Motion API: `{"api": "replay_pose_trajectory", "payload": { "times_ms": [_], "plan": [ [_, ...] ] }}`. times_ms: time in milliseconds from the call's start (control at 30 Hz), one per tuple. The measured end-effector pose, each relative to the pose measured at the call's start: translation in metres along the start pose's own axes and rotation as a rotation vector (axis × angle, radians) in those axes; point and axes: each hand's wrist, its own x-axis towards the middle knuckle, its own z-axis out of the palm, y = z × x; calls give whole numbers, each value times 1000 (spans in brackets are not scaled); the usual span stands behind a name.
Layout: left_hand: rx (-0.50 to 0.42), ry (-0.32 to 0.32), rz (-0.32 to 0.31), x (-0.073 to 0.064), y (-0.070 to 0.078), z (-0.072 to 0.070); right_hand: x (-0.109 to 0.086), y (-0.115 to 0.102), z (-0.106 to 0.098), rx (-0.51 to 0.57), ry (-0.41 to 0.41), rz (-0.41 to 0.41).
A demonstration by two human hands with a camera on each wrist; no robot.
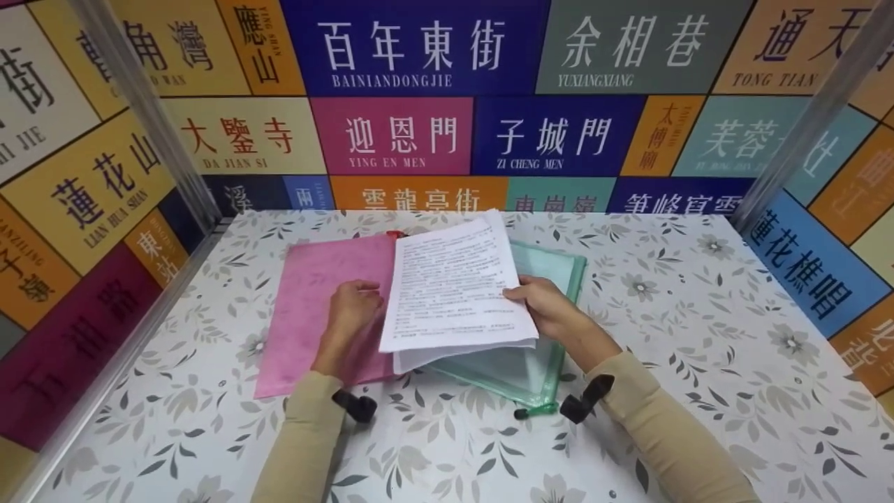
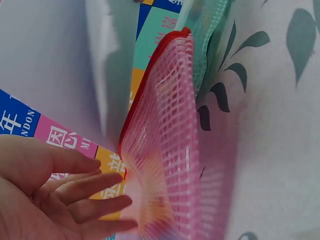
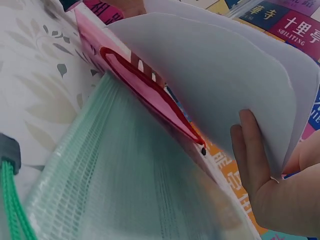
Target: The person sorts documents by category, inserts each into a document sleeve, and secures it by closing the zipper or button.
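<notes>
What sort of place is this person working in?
Probably a small indoor booth or workstation, though I can't tell which: colourful wall panels with Chinese lettering surround the back and sides of a floral-patterned tabletop, and pale posts stand at its far corners.

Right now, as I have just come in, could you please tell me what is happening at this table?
A person holds a stack of printed sheets by one edge with the right hand. The left hand has its fingers extended, gripping nothing, near the pink mesh pouch. The sheets are raised over the pink pouch and a green one, partly hiding both on the flowered table.
</notes>
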Motion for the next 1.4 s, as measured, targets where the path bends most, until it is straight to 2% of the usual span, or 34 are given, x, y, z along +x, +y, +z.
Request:
{"api": "replay_pose_trajectory", "payload": {
  "times_ms": [133, 333, 467, 600, 867, 1000, 1233, 1400],
  "plan": [
    [45, -51, 22, -3, 0, 7, 3, 1, -8, -22, -1, 6],
    [247, -78, 71, -7, 1, 18, 4, 0, -18, -36, 44, 14],
    [300, -94, 72, -9, 3, 20, 4, 0, -22, -68, 71, 25],
    [274, -99, 55, -8, 3, 18, 5, 1, -23, -89, 81, 27],
    [263, -105, 63, -4, 6, 8, 6, 1, -24, -115, 94, 46],
    [214, -68, 91, -2, 3, 6, 6, 2, -24, -119, 94, 56],
    [114, -28, 74, 0, 2, 2, 4, 2, -28, -67, 60, 42],
    [103, -15, 91, 0, 3, 0, 3, -1, -29, -92, 79, 64]
  ]
}}
